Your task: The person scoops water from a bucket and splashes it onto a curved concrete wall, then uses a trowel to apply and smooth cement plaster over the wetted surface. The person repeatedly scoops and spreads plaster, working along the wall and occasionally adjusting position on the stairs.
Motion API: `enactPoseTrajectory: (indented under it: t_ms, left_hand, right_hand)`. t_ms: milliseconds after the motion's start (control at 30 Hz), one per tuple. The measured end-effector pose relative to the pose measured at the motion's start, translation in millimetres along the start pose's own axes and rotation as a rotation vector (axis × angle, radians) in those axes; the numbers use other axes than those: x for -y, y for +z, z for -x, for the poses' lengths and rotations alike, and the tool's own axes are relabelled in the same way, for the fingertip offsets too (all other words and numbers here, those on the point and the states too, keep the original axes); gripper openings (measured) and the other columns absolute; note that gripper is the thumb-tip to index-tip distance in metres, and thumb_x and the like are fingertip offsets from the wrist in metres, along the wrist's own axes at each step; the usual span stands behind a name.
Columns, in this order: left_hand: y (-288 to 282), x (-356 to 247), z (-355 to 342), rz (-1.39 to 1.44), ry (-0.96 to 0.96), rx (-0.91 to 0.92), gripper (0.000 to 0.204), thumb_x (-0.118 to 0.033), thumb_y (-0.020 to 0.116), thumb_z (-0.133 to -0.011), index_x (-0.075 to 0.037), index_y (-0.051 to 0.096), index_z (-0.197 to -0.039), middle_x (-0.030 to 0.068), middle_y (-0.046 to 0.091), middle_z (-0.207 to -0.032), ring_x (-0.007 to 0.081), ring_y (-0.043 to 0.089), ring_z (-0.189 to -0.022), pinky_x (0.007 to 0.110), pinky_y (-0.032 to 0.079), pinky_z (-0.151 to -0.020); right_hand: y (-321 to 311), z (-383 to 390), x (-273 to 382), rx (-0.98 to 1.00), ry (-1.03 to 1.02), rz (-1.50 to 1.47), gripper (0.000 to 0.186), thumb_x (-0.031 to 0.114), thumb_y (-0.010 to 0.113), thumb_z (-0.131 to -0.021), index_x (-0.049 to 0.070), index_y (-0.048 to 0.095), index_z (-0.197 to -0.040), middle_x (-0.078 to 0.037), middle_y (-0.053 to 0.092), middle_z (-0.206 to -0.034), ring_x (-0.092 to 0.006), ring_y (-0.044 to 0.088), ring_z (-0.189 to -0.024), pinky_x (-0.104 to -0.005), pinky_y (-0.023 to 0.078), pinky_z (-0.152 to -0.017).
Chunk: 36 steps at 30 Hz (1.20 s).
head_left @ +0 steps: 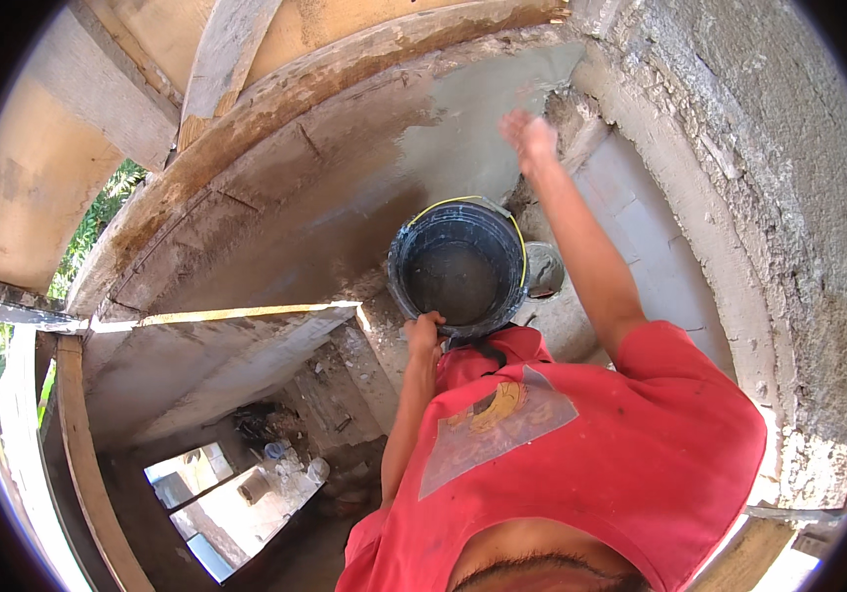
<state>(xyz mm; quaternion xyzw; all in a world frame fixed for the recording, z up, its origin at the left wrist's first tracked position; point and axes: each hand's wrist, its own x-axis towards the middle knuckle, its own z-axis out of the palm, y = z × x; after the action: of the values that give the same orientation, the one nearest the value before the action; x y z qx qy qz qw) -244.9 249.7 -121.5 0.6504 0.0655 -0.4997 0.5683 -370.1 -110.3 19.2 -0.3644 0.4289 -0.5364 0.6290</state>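
Rough brown wall (pixel 315 232), wet grey plaster (pixel 468 123) beyond round black plastic bucket (pixel 451 233). Bucket rim gripped by left hand (pixel 425 333); right hand (pixel 530 141) blurred near plaster, fingers' spread untellable. Plastering seemingly in hand; bucket to be kept steady next.

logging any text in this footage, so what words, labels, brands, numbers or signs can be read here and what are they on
No text can be read in this view.
Red shirt: its faded print has a yellow shape; any lettering there is too small and blurred to read.
Black bucket: no legible marking shows.
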Motion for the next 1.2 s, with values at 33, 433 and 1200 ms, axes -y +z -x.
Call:
enactPoseTrajectory:
  t_ms: [33,433,1200]
  left_hand:
    - [1.6,-0.5,-1.6,0.022,0.006,0.040,0.028,0.003,0.062,-0.069,0.011,0.058,-0.096,0.0145,0.059,-0.085,0.0251,0.058,-0.062,0.040,0.049,-0.048]
    - [18.0,-2.9,-12.6,0.012,-0.026,0.090,0.028,0.006,0.062,-0.070,0.012,0.056,-0.097,0.0175,0.059,-0.089,0.0302,0.063,-0.071,0.047,0.054,-0.059]
    - [44.6,-13.4,-5.5,-0.050,-0.020,0.143,0.013,-0.001,0.065,-0.071,0.006,0.061,-0.082,0.0098,0.059,-0.072,0.0232,0.058,-0.060,0.039,0.048,-0.053]
  right_hand:
    - [-7.6,31.8,-48.3,0.099,0.168,0.098,0.045,0.018,0.034,-0.103,-0.010,0.051,-0.135,-0.024,0.064,-0.125,-0.0343,0.068,-0.109,-0.0430,0.056,-0.096]
    - [-36.8,136.8,-225.0,-0.273,1.085,-0.087,0.043,0.024,0.037,-0.107,-0.008,0.057,-0.126,-0.027,0.067,-0.119,-0.0405,0.071,-0.101,-0.0564,0.060,-0.085]
    - [-56.4,121.2,-245.5,-0.338,0.864,0.325,0.033,0.020,0.044,-0.099,-0.005,0.061,-0.113,-0.022,0.067,-0.102,-0.0359,0.070,-0.079,-0.0496,0.060,-0.072]
